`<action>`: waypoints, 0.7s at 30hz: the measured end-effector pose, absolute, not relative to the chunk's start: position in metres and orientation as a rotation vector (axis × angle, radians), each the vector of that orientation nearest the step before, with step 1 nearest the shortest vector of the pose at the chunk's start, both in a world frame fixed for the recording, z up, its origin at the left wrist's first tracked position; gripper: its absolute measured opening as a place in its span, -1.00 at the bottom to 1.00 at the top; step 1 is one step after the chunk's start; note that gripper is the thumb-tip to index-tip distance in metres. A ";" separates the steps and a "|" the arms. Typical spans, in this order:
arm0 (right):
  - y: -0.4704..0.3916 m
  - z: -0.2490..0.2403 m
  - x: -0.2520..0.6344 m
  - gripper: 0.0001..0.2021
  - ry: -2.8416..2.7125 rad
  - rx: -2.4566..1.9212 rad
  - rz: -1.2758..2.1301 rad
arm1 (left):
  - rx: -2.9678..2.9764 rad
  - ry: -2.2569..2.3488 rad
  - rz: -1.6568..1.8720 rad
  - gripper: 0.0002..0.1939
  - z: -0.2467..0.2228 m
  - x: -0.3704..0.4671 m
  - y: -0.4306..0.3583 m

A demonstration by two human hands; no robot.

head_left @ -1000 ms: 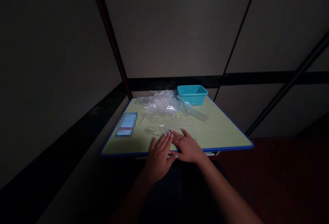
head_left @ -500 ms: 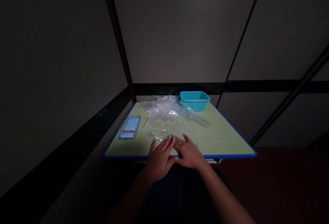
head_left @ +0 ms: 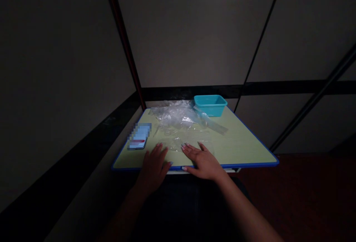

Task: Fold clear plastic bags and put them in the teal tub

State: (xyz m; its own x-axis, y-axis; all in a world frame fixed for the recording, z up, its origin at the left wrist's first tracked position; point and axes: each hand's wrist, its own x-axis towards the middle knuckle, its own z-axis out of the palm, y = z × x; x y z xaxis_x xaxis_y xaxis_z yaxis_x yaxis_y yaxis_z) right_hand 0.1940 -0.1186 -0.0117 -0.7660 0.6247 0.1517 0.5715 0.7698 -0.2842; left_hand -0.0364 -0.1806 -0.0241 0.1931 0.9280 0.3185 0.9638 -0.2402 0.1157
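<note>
A clear plastic bag point(head_left: 191, 140) lies spread flat near the front edge of the table. On its right part rests my right hand point(head_left: 203, 162), palm down with the fingers stretched out. My left hand point(head_left: 152, 166) lies at the bag's left end, flat and with its fingers apart; whether it touches the plastic I cannot tell. Neither hand grips anything. Just beyond the flat bag is a crumpled heap of clear plastic bags point(head_left: 176, 114), and a folded strip of plastic sticks out of it to the right.
The pale green table point(head_left: 244, 147) has a blue rim and stands in a corner against panelled walls. A turquoise plastic basket point(head_left: 210, 111) sits at its back right. Along the left edge lies a phone point(head_left: 139, 137) with its screen lit and blurred.
My left hand has slid left, away from my right hand, which it was touching. The right hand stays almost where it was on the bag. The view has shifted slightly.
</note>
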 end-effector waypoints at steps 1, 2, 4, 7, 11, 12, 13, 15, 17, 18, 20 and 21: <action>-0.119 -0.012 0.194 -0.27 -2.728 -0.937 0.325 | -2.367 -1.842 -0.493 -0.51 -0.024 -0.033 -0.181; -0.119 -0.012 0.194 -0.28 -2.728 -0.938 0.325 | -2.395 -1.822 -0.483 -0.51 -0.025 -0.028 -0.182; -0.119 -0.011 0.194 -0.28 -2.724 -0.941 0.330 | -2.418 -1.812 -0.450 -0.49 -0.025 -0.020 -0.180; -0.120 -0.010 0.194 -0.28 -2.727 -0.947 0.333 | -2.359 -1.856 -0.413 -0.50 -0.025 -0.015 -0.176; -0.121 -0.008 0.195 -0.27 -2.736 -0.943 0.343 | -2.356 -1.868 -0.343 -0.52 -0.024 -0.022 -0.171; -0.120 -0.007 0.195 -0.27 -2.737 -0.942 0.348 | -2.377 -1.854 -0.324 -0.51 -0.024 -0.026 -0.170; -0.120 -0.007 0.195 -0.27 -2.737 -0.941 0.350 | -2.401 -1.839 -0.306 -0.51 -0.024 -0.030 -0.169; -0.120 -0.008 0.195 -0.27 -2.735 -0.938 0.348 | -2.442 -1.822 -0.272 -0.51 -0.023 -0.038 -0.168; -0.120 -0.009 0.195 -0.26 -2.733 -0.933 0.345 | -2.464 -1.816 -0.250 -0.51 -0.024 -0.045 -0.167; -0.120 -0.010 0.195 -0.26 -2.733 -0.931 0.344 | -2.465 -1.815 -0.248 -0.51 -0.024 -0.047 -0.168; -0.120 -0.010 0.195 -0.25 -2.735 -0.930 0.348 | -2.455 -1.806 -0.252 -0.49 -0.027 -0.050 -0.169; -0.120 -0.010 0.195 -0.25 -2.735 -0.930 0.349 | -2.444 -1.801 -0.259 -0.48 -0.028 -0.051 -0.169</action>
